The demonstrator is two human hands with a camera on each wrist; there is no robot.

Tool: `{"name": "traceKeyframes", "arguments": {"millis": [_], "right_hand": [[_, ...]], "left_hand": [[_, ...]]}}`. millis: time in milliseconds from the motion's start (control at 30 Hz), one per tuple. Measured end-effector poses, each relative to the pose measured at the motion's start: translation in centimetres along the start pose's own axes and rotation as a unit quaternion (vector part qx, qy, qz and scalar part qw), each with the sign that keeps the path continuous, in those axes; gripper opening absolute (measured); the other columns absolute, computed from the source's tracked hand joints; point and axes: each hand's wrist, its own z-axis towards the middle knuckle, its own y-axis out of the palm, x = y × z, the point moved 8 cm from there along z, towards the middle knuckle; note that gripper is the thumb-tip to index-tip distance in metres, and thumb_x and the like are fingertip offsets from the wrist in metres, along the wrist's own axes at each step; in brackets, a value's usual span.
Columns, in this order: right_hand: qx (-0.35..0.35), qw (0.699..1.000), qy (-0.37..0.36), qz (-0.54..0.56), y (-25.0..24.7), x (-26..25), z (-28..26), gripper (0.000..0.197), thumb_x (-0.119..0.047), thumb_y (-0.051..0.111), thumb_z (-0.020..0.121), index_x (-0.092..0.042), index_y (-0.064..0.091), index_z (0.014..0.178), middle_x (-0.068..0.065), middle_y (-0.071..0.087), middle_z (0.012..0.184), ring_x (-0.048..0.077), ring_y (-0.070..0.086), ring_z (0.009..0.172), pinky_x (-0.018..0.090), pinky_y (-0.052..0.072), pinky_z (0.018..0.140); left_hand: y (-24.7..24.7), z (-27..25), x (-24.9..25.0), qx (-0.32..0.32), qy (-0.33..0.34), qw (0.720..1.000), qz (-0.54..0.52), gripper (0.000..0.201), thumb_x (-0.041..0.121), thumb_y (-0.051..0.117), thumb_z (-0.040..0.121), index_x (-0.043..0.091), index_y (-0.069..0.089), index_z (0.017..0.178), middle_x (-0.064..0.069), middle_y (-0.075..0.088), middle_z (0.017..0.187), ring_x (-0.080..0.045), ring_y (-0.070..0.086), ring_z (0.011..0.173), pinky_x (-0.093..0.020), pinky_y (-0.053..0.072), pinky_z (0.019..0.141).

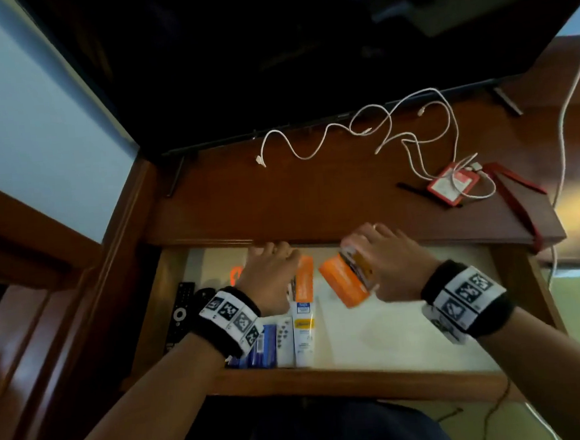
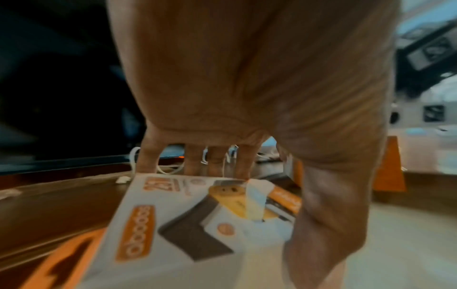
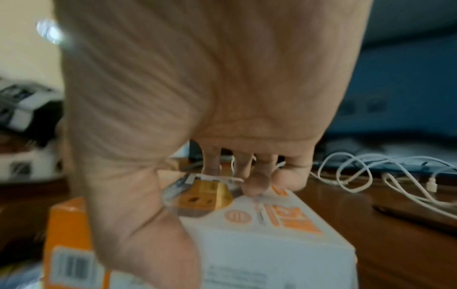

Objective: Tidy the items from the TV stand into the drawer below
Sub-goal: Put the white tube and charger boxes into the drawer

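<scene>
Both hands hover over the open drawer (image 1: pixel 327 377) below the TV stand top (image 1: pixel 280 203). My left hand (image 1: pixel 271 269) grips a white and orange charger box (image 2: pixel 197 224) from above, fingers (image 2: pixel 217 164) on its far edge and thumb on the near side; in the head view only its orange side (image 1: pixel 304 277) shows. My right hand (image 1: pixel 378 255) grips a matching orange and white box (image 1: pixel 342 281), tilted above the drawer's pale lining (image 1: pixel 408 318). The same box (image 3: pixel 272 244) fills the right wrist view under the palm.
In the drawer's left part lie a black remote (image 1: pixel 180 313), blue packs (image 1: pixel 263 345) and a white tube pack (image 1: pixel 305 332). On the stand top lie tangled white cables (image 1: pixel 361 129) and a red card holder (image 1: pixel 451 184) with lanyard. The TV (image 1: pixel 271 66) stands behind.
</scene>
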Motion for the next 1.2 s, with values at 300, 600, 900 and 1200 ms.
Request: {"name": "traceKeyframes", "arguments": {"millis": [300, 600, 900, 1200], "right_hand": [[-0.149, 0.970, -0.042, -0.189, 13.7, 3.2, -2.1, 0.071, -0.030, 0.063, 0.094, -0.036, 0.027, 0.155, 0.011, 0.022, 0.163, 0.039, 0.030, 0.145, 0.052, 0.033, 0.111], [-0.074, 0.976, 0.180, 0.092, 13.8, 9.6, -3.3, 0.078, -0.041, 0.067, 0.090, -0.027, 0.027, 0.155, 0.009, 0.019, 0.164, 0.037, 0.032, 0.145, 0.052, 0.038, 0.113], [-0.126, 0.964, 0.168, 0.161, 15.1, 8.6, -0.7, 0.078, -0.040, 0.076, 0.083, -0.026, 0.039, 0.150, 0.007, 0.047, 0.140, 0.034, 0.054, 0.123, 0.044, 0.051, 0.099], [-0.189, 0.973, 0.072, 0.108, 16.6, 4.0, 0.7, 0.078, -0.031, 0.088, 0.074, -0.022, 0.045, 0.139, 0.007, 0.047, 0.128, 0.032, 0.063, 0.109, 0.043, 0.056, 0.088]], "left_hand": [[3.0, 3.4, 11.9, -0.036, 0.256, 0.954, 0.151, 0.059, 0.026, 0.065, 0.094, 0.026, 0.043, 0.149, -0.015, 0.046, 0.144, -0.037, 0.041, 0.137, -0.073, 0.026, 0.110], [5.2, 6.0, 11.5, -0.040, 0.134, 0.989, -0.055, 0.094, 0.029, 0.072, 0.084, 0.025, 0.017, 0.161, -0.014, 0.007, 0.169, -0.040, 0.003, 0.156, -0.067, 0.010, 0.122], [6.5, 8.1, 10.3, -0.058, 0.071, 0.987, -0.132, 0.090, 0.042, 0.083, 0.081, 0.014, 0.037, 0.153, -0.011, 0.044, 0.144, -0.032, 0.047, 0.128, -0.049, 0.050, 0.098], [8.0, 6.0, 10.4, -0.086, 0.085, 0.982, -0.144, 0.083, 0.020, 0.093, 0.071, 0.013, 0.049, 0.141, -0.006, 0.050, 0.131, -0.027, 0.051, 0.115, -0.036, 0.046, 0.072]]}}
